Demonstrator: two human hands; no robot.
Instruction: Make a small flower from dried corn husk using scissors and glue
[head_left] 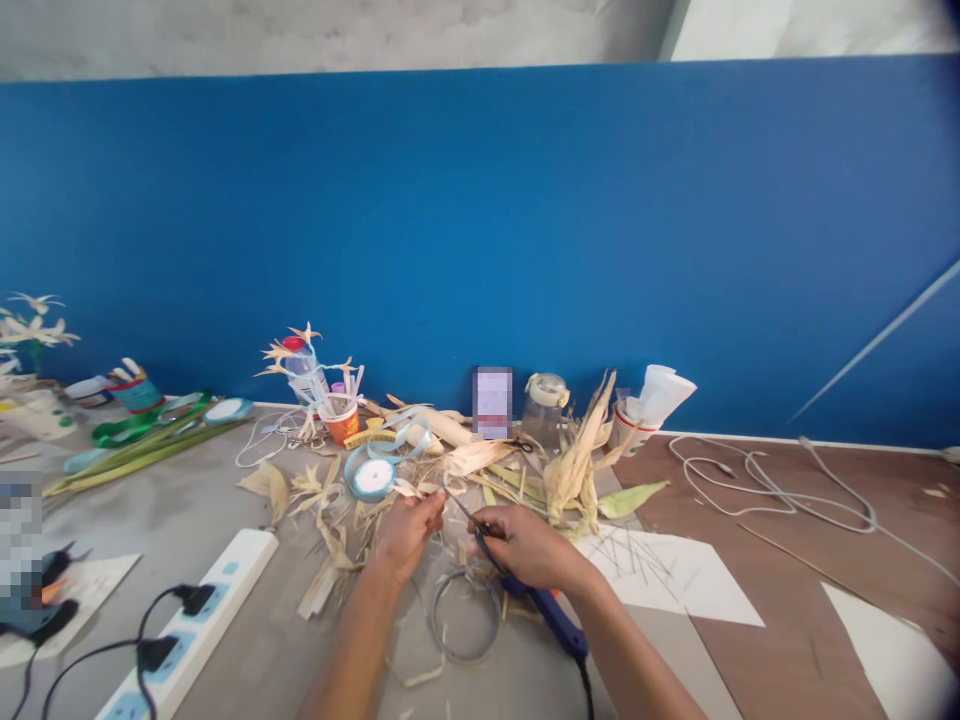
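Observation:
My left hand (pixel 409 528) is closed in a pinch on a small piece of dried corn husk just below a roll of light blue ribbon (pixel 373 476). My right hand (pixel 529 546) is wrapped round scissors (pixel 480 528) with blue handles, their thin blades pointing up and left toward my left fingertips. A blue tool with a cord (pixel 559 622) lies under my right wrist. A coil of grey wire (pixel 465 615) rests on the table between my forearms. Dried corn husks (pixel 574 465) are heaped behind my hands.
A white power strip (pixel 206 622) with black plugs lies at the left. Paper cups (pixel 341 418), a glass jar (pixel 544 402), green leaves (pixel 142 455) and white paper sheets (pixel 667 575) lie about. White cable (pixel 765 490) loops at the right. A blue wall stands behind.

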